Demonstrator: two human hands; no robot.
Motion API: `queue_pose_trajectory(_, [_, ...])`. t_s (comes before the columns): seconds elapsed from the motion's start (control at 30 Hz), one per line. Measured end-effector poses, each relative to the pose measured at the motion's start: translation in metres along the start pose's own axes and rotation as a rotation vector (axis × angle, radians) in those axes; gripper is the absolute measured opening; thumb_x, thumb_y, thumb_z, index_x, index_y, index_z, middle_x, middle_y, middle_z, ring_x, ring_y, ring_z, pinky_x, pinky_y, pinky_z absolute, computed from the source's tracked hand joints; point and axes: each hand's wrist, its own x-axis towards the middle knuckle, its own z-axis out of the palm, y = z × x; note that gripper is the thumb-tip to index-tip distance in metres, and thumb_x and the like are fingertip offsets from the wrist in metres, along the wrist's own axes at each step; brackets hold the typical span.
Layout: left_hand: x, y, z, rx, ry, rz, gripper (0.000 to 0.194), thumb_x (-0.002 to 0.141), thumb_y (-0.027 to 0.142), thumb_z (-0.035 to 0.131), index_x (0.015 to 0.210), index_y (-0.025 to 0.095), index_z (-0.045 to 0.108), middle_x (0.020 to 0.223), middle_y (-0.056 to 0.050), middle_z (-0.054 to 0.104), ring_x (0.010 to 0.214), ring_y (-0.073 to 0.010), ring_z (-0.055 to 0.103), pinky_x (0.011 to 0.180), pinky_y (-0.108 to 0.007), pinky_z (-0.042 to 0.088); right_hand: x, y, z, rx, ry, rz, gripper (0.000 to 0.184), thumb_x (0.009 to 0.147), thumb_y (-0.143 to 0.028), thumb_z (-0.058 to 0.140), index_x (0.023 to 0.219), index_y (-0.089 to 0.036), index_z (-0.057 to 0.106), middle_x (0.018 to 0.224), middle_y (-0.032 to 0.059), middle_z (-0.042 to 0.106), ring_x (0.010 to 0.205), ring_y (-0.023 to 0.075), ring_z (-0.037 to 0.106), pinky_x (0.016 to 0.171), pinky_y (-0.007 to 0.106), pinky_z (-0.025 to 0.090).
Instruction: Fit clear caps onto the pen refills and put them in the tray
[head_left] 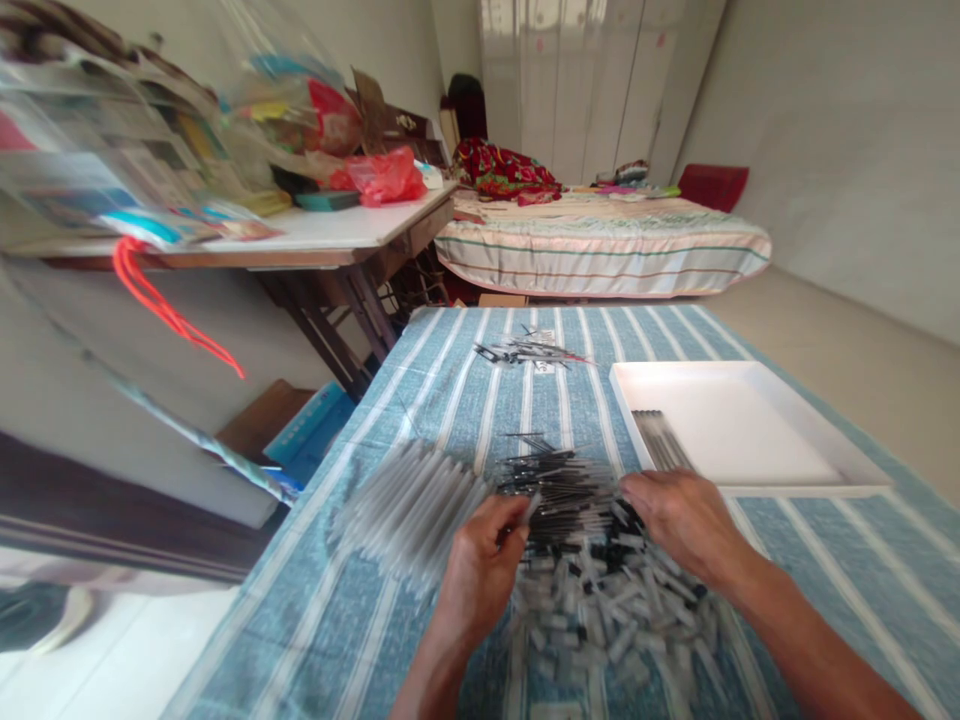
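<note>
My left hand (484, 560) is closed in a pinch round a translucent pen barrel, whose end (533, 507) pokes out past the fingertips. A row of similar pen barrels (420, 505) lies just to its left. Between my two hands is a heap of dark pen refills (559, 490). My right hand (679, 515) has its fingers pinched together at the heap's right edge, over some small black pieces (626, 520); what is between them cannot be made out. Nearer to me, below both hands, translucent pen caps (615, 610) lie in a loose pile.
A shallow white box (757, 425) on the right holds several finished-looking pens (662, 440) along its left side. Farther back lies a small bunch of thin dark pieces (532, 351). The striped cloth (360, 620) covers the table. A cluttered desk (322, 240) and a bed (600, 245) stand beyond.
</note>
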Motion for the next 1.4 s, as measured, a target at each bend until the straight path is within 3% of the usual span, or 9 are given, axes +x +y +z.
queue_pose_trajectory(0.2, [-0.001, 0.003, -0.002, -0.009, -0.017, 0.021, 0.023, 0.077, 0.010, 0.050, 0.092, 0.017, 0.065, 0.084, -0.003, 0.063, 0.078, -0.0157, 0.060, 0.070, -0.024, 0.045, -0.001, 0.010, -0.009, -0.035, 0.098, -0.001, 0.023, 0.085, -0.015, 0.043, 0.075, -0.020, 0.064, 0.067, 0.0010, 0.065, 0.063, 0.0164, 0.058, 0.061, 0.027, 0.027])
queue_pose_trajectory(0.43, [-0.003, 0.007, -0.004, 0.052, -0.056, 0.028, 0.021, 0.077, 0.009, 0.048, 0.089, 0.017, 0.064, 0.083, -0.003, 0.062, 0.079, -0.0152, 0.059, 0.070, -0.024, 0.043, 0.001, 0.009, -0.013, -0.056, 0.114, -0.012, 0.024, 0.084, -0.012, 0.043, 0.073, -0.019, 0.062, 0.066, 0.0007, 0.064, 0.063, 0.0158, 0.058, 0.061, 0.028, 0.027])
queue_pose_trajectory(0.87, [-0.003, 0.029, -0.006, 0.081, -0.230, 0.016, 0.017, 0.079, 0.013, 0.048, 0.079, 0.016, 0.064, 0.074, -0.002, 0.061, 0.071, -0.0146, 0.056, 0.065, -0.023, 0.040, 0.001, 0.007, -0.030, -0.092, 0.230, -0.167, 0.022, 0.076, -0.003, 0.046, 0.071, -0.019, 0.061, 0.059, 0.0006, 0.059, 0.058, 0.0158, 0.053, 0.062, 0.029, 0.025])
queue_pose_trajectory(1.1, [-0.004, 0.033, 0.005, -0.090, -0.208, -0.076, 0.015, 0.078, 0.016, 0.051, 0.080, 0.017, 0.065, 0.069, -0.001, 0.060, 0.066, -0.0144, 0.054, 0.059, -0.022, 0.039, -0.004, -0.008, -0.032, 0.002, 0.271, -0.234, 0.025, 0.081, -0.006, 0.042, 0.069, -0.018, 0.061, 0.057, 0.0016, 0.058, 0.055, 0.0153, 0.051, 0.060, 0.030, 0.029])
queue_pose_trajectory(1.2, [-0.004, 0.038, 0.013, -0.220, -0.202, -0.147, 0.012, 0.078, 0.019, 0.053, 0.077, 0.017, 0.065, 0.064, 0.000, 0.058, 0.060, -0.0131, 0.052, 0.055, -0.022, 0.039, -0.008, -0.018, -0.034, 0.150, 0.341, -0.284, 0.025, 0.086, -0.011, 0.041, 0.092, -0.017, 0.064, 0.064, 0.0023, 0.063, 0.060, 0.0150, 0.055, 0.062, 0.028, 0.034])
queue_pose_trajectory(1.3, [-0.003, 0.040, 0.017, -0.444, -0.114, -0.234, 0.011, 0.077, 0.023, 0.057, 0.079, 0.016, 0.064, 0.063, 0.000, 0.059, 0.058, -0.0124, 0.051, 0.052, -0.021, 0.039, -0.012, -0.016, -0.031, 0.364, 0.463, -0.170, 0.031, 0.088, -0.020, 0.044, 0.117, -0.014, 0.054, 0.079, 0.0042, 0.069, 0.065, 0.0138, 0.059, 0.067, 0.025, 0.041])
queue_pose_trajectory(1.4, [-0.003, 0.037, 0.019, -0.696, -0.025, -0.276, 0.013, 0.074, 0.024, 0.062, 0.083, 0.015, 0.063, 0.071, -0.002, 0.063, 0.059, -0.0118, 0.053, 0.051, -0.021, 0.041, -0.014, -0.005, -0.020, 0.435, 0.416, 0.013, 0.028, 0.087, -0.027, 0.047, 0.108, -0.015, 0.060, 0.082, 0.0053, 0.071, 0.067, 0.0155, 0.062, 0.067, 0.025, 0.043])
